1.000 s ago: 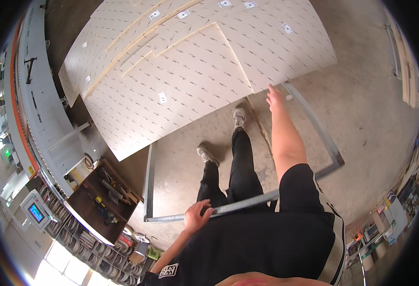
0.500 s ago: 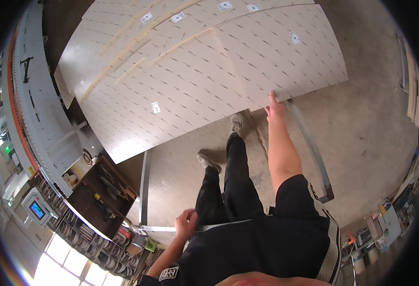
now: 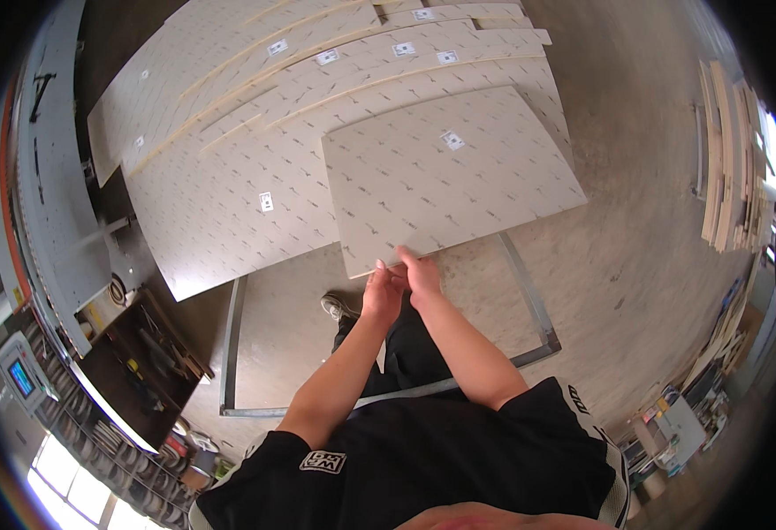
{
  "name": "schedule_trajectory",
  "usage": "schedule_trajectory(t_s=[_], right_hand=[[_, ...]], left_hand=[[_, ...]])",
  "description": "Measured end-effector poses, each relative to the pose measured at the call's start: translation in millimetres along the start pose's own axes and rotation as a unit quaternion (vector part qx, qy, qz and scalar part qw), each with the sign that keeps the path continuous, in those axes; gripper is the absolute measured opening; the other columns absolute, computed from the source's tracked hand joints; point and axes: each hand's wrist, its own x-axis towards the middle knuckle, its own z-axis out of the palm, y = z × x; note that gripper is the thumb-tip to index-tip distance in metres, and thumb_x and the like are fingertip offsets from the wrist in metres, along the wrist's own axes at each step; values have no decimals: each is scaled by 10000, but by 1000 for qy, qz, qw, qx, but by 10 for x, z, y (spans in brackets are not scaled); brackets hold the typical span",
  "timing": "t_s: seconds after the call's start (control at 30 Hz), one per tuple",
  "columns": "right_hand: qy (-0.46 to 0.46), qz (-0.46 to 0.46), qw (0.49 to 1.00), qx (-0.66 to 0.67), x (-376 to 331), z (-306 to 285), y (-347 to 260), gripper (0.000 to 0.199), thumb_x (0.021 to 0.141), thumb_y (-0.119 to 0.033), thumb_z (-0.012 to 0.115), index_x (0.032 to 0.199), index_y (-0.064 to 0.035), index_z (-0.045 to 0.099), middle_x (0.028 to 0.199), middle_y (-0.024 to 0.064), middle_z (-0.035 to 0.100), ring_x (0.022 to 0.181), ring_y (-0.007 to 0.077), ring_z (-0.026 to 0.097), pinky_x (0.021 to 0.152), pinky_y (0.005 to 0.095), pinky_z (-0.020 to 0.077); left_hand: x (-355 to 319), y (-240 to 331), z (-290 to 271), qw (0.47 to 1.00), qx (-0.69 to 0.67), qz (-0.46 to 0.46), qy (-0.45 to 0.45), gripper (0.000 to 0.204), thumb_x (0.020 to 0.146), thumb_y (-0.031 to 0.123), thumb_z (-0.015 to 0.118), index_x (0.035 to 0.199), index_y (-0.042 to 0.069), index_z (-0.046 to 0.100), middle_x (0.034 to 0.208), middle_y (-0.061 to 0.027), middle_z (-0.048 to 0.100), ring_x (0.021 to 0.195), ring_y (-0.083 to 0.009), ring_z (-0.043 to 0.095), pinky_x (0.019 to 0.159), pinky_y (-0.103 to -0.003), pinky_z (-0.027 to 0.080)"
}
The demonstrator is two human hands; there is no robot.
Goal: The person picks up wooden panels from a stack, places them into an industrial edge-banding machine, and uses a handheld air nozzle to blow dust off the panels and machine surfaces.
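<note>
Both our hands are bunched at the near edge of the small board [image 3: 454, 177], close to its front left corner. Our right hand [image 3: 422, 276] seems to have that edge nipped, with one digit lying on the top face and the rest out of sight. Our left hand [image 3: 383, 293] is just beside it, thumb up at the edge, but we can't tell if it's really clamped on, since the board hides what's underneath.

As for where the board is: it's over the big boards [image 3: 229, 216], near edge poking out past theirs towards us, with the right corner sticking out over the floor [image 3: 627, 256]. Can't say how much of it is actually resting on them.

What worries us is having both hands so close together at one end. If the far right side has little support, we reckon the board could twist or dip that way, and the corner might whack the floor or the metal frame [image 3: 529, 296]. Pull it flat across the pile and the faces could scuff. We're also standing inside that frame, one shoe [image 3: 335, 306] showing, so a careless step back might mean a trip while our hands are busy.
</note>
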Motion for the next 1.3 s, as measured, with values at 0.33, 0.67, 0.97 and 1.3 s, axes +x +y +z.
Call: schedule_trajectory(t_s=[0.33, 0.67, 0.97, 1.3], right_hand=[[-14, -44, 975, 216, 96, -497, -886, 358, 975, -284, 660, 1252, -63, 615, 1154, 41, 707, 1015, 183, 688, 820, 312, 580], [-218, -33, 964, 148, -2186, 876, 360, 314, 965, -194, 665, 1230, -35, 609, 1182, 79, 689, 1076, 198, 669, 859, 331, 565], [-375, -45, 925, 31, -4077, 2594, 2436, 273, 987, -203, 634, 1219, -61, 615, 1164, 39, 682, 1058, 155, 650, 834, 311, 543], [-449, -9, 893, -40, -4717, 4036, 3727, 455, 999, -360, 599, 1345, -66, 561, 1264, 77, 655, 1171, 220, 615, 952, 397, 535]], left_hand=[[-679, 728, -189, 984, -75, 135, 84, 272, 936, 114, 656, 1197, 63, 599, 1177, -90, 682, 1125, -282, 655, 1064, -484, 494], [-3196, 1619, -1614, 947, -144, 267, 109, 261, 920, 200, 675, 1155, 94, 638, 1161, -61, 693, 1124, -228, 638, 1029, -427, 484], [-5058, 2231, -3144, 895, -235, 371, -82, 534, 961, 188, 668, 1441, 90, 455, 1429, -65, 546, 1338, -246, 493, 1167, -478, 362], [-6316, 2929, -5315, 831, -320, 455, -16, 296, 916, 103, 656, 1188, -13, 636, 1224, -117, 674, 1198, -264, 602, 1135, -472, 404]])
